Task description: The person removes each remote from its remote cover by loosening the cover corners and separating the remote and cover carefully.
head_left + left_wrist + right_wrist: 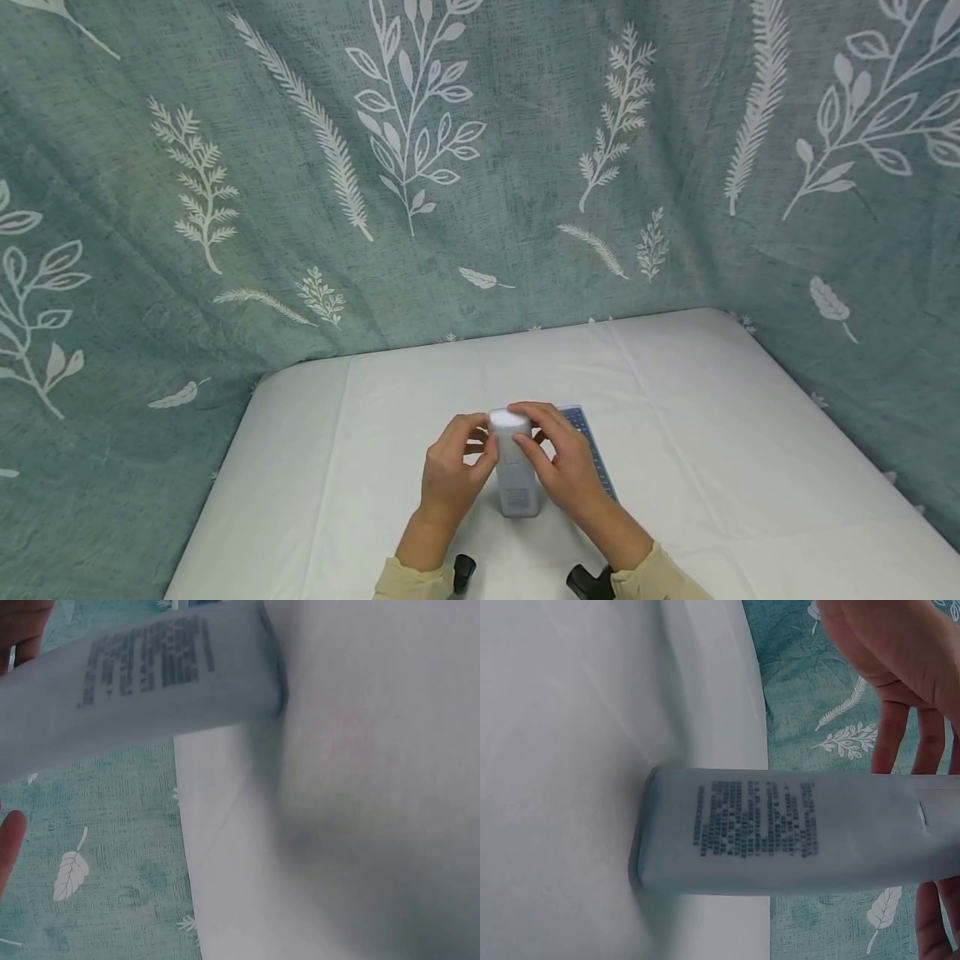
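A pale grey-white bottle (517,479) with a rounded white cap (510,419) stands upright on the white-covered table. Dark print fills a block on its lower front, clear in the right wrist view on the bottle (757,817) and also in the left wrist view. My left hand (456,471) holds the bottle's upper left side between thumb and fingers. From the right, my right hand (562,458) grips the top, index finger over the cap and thumb against the front. Fingers behind the bottle are partly hidden.
A flat blue patterned item (592,450) lies behind my right hand, mostly covered by it. White cloth (405,400) covers the table. Green leaf-print fabric (517,167) hangs behind and along the sides. Black wrist devices (463,573) show at both sleeves.
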`<state>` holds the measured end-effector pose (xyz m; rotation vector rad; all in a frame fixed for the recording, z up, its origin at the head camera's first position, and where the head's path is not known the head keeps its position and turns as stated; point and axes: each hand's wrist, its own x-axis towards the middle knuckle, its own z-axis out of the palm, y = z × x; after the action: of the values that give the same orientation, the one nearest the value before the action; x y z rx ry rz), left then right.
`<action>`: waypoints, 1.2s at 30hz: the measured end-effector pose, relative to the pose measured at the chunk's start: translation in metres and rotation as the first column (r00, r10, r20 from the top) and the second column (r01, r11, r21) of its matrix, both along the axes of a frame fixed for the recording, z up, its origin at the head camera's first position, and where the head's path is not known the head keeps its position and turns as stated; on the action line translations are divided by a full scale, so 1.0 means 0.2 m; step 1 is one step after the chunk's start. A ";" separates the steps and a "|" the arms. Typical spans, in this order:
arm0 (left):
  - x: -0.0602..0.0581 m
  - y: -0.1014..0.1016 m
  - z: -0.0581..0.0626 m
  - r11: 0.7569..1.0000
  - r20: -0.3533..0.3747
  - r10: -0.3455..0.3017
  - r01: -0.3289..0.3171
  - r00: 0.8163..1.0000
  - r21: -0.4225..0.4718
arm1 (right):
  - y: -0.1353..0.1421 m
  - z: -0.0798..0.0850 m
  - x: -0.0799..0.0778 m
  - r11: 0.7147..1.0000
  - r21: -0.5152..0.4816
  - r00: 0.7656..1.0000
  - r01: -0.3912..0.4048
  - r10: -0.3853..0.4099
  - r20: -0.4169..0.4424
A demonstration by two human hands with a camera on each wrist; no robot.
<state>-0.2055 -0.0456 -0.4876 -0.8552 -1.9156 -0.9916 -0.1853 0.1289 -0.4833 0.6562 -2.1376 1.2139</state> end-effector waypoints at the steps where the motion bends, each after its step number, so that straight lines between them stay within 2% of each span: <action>1: 0.00 0.00 0.00 1.000 0.022 -0.010 0.009 1.000 0.004 | 0.00 0.00 0.00 1.000 0.004 1.000 -0.004 0.004 -0.003; 4: 0.00 0.01 0.00 0.998 0.063 -0.057 0.056 0.996 0.012 | -0.01 0.01 0.00 1.000 0.014 1.000 -0.014 0.015 -0.013; 9: -0.01 0.01 0.00 0.993 0.086 -0.121 0.122 0.989 0.001 | -0.01 0.00 0.00 1.000 0.008 1.000 -0.005 0.005 -0.027; 20: 0.00 0.03 0.02 0.997 0.054 -0.071 0.069 0.996 0.031 | -0.02 0.00 0.00 1.000 0.007 0.999 -0.008 0.009 -0.035; 29: -0.01 0.02 0.05 0.998 -0.063 -0.053 0.050 0.997 -0.049 | -0.01 0.00 0.01 1.000 -0.005 1.000 -0.014 0.014 -0.020; 36: -0.01 0.02 0.07 0.996 -0.101 -0.056 0.049 0.993 -0.069 | 0.00 0.00 0.01 1.000 0.000 1.000 -0.015 0.015 -0.021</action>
<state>-0.2075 -0.0417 -0.4738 -0.9811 -1.8552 -0.9012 -0.1827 0.1286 -0.4831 0.6839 -2.1189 1.2094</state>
